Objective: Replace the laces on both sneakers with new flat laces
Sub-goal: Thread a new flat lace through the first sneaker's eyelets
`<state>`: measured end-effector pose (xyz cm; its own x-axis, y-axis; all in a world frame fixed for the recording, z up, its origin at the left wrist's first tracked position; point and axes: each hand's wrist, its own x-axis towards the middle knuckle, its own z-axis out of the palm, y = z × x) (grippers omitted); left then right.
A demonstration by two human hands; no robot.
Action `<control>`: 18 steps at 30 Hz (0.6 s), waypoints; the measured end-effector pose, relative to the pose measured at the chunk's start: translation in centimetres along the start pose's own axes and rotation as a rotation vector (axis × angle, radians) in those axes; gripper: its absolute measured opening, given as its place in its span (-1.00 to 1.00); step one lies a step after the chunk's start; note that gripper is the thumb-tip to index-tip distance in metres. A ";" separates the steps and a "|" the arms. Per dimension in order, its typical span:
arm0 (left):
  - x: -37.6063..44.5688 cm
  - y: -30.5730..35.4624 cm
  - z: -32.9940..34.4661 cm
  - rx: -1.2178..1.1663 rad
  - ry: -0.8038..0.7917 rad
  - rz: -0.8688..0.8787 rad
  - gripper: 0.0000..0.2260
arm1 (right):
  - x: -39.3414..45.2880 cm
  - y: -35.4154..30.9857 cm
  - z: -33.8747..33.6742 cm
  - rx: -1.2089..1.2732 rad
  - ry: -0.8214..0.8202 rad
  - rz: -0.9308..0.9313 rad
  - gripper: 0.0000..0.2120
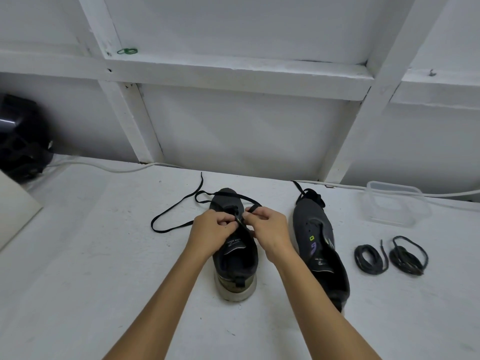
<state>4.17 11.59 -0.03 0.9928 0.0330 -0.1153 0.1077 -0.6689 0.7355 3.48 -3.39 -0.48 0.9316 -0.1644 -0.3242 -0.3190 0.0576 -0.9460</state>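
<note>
White-painted desk (91, 268) under the head camera, backed by a white panelled wall with crossing battens.

At centre, dark grey sneaker (235, 258), heel toward the viewer, pale sole showing at the heel, toe toward the wall. Over its tongue, both hands together: left hand (211, 229) curled, fingertips pinching near the eyelets; right hand (267, 229) curled too, pinching the black flat lace (171, 215) at the throat of the shoe. From the fingers, one run of lace looping across the toe, another trailing out to the left across the desk in a long open loop, its end pointing toward the wall. Exact eyelet being threaded hidden behind the fingers.

Just right of that, second sneaker (318, 245), same dark grey, tipped onto its side with the opening facing left, green and purple marks on the tongue, no lace through its visible eyelets. On its toe, a small bundle of black lace (313, 196), one end trailing toward the wall.

Further right, two coiled dark laces (370, 258) and (409, 255) lying side by side on the desk, apart from the shoes. Beyond them, near the wall, clear plastic container (397, 203), open at the top.

Along the back edge, white cable (117, 168). Far left, black rounded object (22, 139), blurred. On a wall batten, small green loop (127, 51).
</note>
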 end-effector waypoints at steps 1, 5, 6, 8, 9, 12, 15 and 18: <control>0.0 0.0 0.0 -0.003 0.000 0.000 -0.81 | 0.0 0.1 0.0 0.002 0.004 -0.002 -0.92; -0.1 -0.1 0.1 -0.023 0.003 0.004 -0.80 | 0.2 0.3 -0.1 0.007 0.016 -0.007 -0.93; -0.1 -0.1 0.1 -0.025 0.003 0.008 -0.80 | 0.2 0.4 0.0 0.008 0.018 -0.009 -0.93; -0.1 0.0 0.1 -0.020 0.004 0.010 -0.80 | 0.3 0.6 0.0 -0.006 0.016 -0.023 -0.93; -0.1 -0.1 0.1 -0.018 0.004 0.010 -0.81 | 0.4 0.6 -0.1 -0.023 0.005 -0.038 -0.94; -0.2 0.0 0.0 -0.004 0.004 0.015 -0.85 | 0.5 0.6 -0.3 -0.100 -0.073 -0.096 -0.94; -0.2 0.2 0.2 -0.001 0.014 0.009 -0.94 | 0.4 0.6 -0.8 -0.121 -0.113 -0.099 -0.91; -0.3 0.6 0.3 0.053 -0.001 0.025 -0.96 | -0.7 0.8 -0.9 -0.149 -0.121 -0.119 -0.82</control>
<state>3.94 10.92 0.26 0.9951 0.0145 -0.0979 0.0793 -0.7081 0.7017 2.42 -4.07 -0.96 0.9754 -0.0411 -0.2166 -0.2198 -0.1025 -0.9701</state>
